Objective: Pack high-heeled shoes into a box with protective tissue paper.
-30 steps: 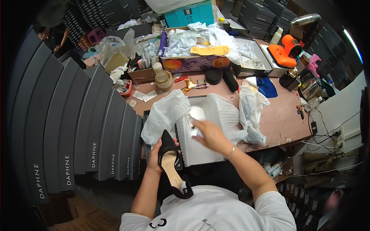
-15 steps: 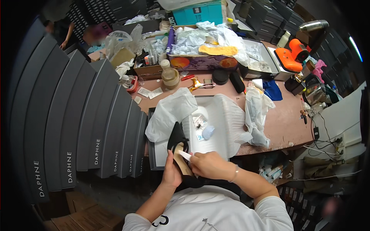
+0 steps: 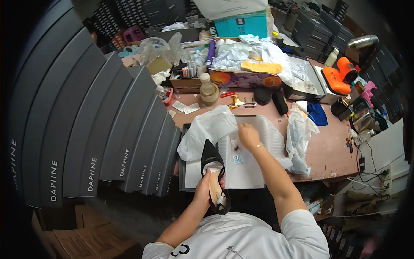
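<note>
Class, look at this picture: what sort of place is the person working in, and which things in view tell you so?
Probably a shoe stockroom or packing bench. A long row of dark grey shoeboxes stands beside the cluttered table, the left hand holds a black high-heeled shoe, and the right hand reaches into an open box lined with white tissue paper.

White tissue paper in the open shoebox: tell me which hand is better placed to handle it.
Right. The right hand is empty and already reaching over the white tissue paper in the open shoebox, while the left hand has its grip on the black high-heeled shoe.
</note>
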`<action>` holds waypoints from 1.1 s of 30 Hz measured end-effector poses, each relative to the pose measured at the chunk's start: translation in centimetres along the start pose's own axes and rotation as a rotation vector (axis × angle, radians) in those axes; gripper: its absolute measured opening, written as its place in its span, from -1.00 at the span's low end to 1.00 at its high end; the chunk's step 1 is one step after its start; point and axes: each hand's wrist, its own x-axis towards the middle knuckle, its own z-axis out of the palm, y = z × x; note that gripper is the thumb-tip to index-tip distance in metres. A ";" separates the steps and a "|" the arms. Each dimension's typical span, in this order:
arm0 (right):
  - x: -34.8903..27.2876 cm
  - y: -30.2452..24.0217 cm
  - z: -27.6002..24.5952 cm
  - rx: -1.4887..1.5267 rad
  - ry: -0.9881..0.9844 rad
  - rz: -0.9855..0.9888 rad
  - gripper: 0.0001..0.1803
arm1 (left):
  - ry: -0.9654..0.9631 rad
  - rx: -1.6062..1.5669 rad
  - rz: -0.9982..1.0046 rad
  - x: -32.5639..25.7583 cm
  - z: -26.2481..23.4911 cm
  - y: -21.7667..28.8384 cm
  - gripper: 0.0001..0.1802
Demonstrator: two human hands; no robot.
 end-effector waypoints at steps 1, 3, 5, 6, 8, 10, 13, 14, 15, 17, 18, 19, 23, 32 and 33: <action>-0.5 -1.9 -3.1 0.049 0.062 -0.022 -0.86 | -0.017 -0.038 0.029 -0.2 0.1 0.0 -0.35; -3.6 -5.4 -8.7 0.305 0.065 -0.037 -0.82 | -0.023 0.013 0.065 -0.4 -0.7 0.0 -0.28; -7.2 -8.0 -12.0 0.538 -0.032 -0.125 -0.72 | -0.020 -0.052 0.071 -0.7 0.8 0.6 -0.23; -8.8 -9.7 -12.3 0.575 -0.092 -0.199 -0.64 | -0.070 -0.082 0.111 -0.3 0.9 0.3 -0.25; -10.3 -11.7 -10.4 0.419 -0.141 -0.215 -0.57 | -0.067 -0.081 0.102 -1.0 3.1 -0.3 -0.26; -9.5 -12.3 -8.4 0.361 0.128 -0.260 -0.48 | -0.022 0.132 0.353 -1.0 2.9 -2.8 -0.43; -8.9 -13.9 -7.4 0.288 0.059 -0.119 -0.34 | -0.045 0.128 0.340 -1.5 2.3 -1.9 -0.50; -9.2 -13.8 -6.8 0.203 -0.052 -0.151 -0.32 | -0.043 0.144 0.347 -1.5 2.2 -2.1 -0.51; -9.3 -14.1 -6.8 0.209 -0.071 -0.141 -0.32 | -0.034 0.151 0.370 -1.6 2.0 -1.9 -0.52; -9.6 -14.4 -7.7 0.188 -0.089 -0.159 -0.32 | -0.013 0.140 0.401 -1.6 1.7 -1.6 -0.52; -9.9 -14.2 -8.3 0.167 -0.085 -0.188 -0.32 | 0.002 0.125 0.410 -1.5 1.9 -1.3 -0.53; -10.3 -13.6 -8.3 0.082 -0.075 -0.258 -0.34 | 0.016 0.110 0.419 -1.3 1.9 -1.1 -0.53; -9.0 -13.5 -7.7 0.236 -0.073 -0.130 -0.23 | -0.031 0.227 0.311 -1.5 1.2 -3.5 -0.46; -7.9 -12.8 -7.5 0.255 -0.049 -0.327 -0.04 | -0.019 0.159 0.289 -2.1 1.7 -3.6 -0.53; -7.8 -12.7 -7.5 0.300 -0.087 -0.307 -0.05 | -0.017 0.106 0.255 -2.0 1.8 -3.6 -0.51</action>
